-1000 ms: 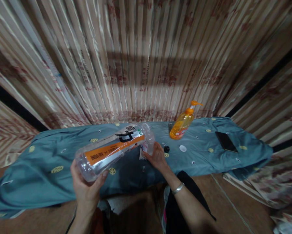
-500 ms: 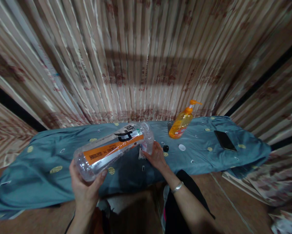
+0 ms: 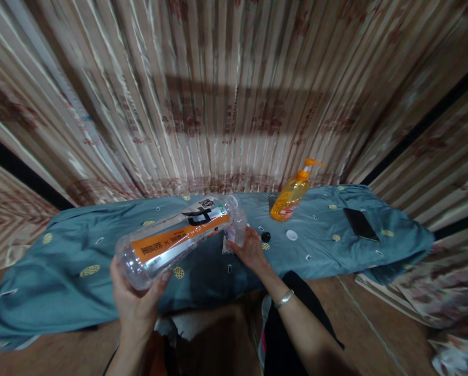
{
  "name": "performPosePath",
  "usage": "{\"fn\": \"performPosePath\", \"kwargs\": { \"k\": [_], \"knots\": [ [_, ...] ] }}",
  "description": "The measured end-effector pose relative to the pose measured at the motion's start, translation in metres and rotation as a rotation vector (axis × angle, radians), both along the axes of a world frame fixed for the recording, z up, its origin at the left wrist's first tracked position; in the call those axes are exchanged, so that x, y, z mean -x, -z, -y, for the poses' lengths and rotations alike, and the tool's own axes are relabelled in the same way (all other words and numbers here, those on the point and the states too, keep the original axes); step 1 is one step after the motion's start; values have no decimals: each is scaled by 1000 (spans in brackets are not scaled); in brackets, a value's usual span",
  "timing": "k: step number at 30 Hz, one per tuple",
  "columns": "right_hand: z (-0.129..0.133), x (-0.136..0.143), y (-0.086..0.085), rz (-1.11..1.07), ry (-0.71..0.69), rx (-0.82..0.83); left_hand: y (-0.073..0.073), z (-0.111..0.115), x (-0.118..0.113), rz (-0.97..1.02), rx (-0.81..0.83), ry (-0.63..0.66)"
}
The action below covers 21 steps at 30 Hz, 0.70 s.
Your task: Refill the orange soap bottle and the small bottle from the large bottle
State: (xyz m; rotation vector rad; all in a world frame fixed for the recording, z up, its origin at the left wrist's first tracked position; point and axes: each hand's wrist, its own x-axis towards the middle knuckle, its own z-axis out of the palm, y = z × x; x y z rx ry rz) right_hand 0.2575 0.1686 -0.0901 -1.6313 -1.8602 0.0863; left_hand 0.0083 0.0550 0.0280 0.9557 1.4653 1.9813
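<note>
My left hand [image 3: 138,295] is wrapped round the base of a large clear plastic bottle [image 3: 179,235] with an orange and silver label. The bottle is tilted, its neck up and to the right. My right hand [image 3: 250,249] grips a small clear plastic bottle [image 3: 239,227] low on its side. The mouths of the two bottles are close together; whether they touch I cannot tell. A small black cap [image 3: 265,237] and a white round disc [image 3: 291,235] lie on the cloth right of my right hand.
A pump bottle [image 3: 290,198] of orange liquid stands towards the back right. A dark phone [image 3: 361,224] lies further right. The teal patterned cloth [image 3: 81,245] covers a long narrow surface, with a pleated curtain [image 3: 234,104] hanging behind it.
The large bottle has shifted very slightly, and the view has moved a little. Both hands keep their holds.
</note>
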Motion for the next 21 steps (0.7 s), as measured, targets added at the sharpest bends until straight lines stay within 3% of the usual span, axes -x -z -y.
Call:
{"fn": "performPosePath", "kwargs": {
  "k": [21],
  "knots": [
    [5, 4, -11, 69, 32, 100, -6, 1, -2, -30, 67, -27]
  ]
}}
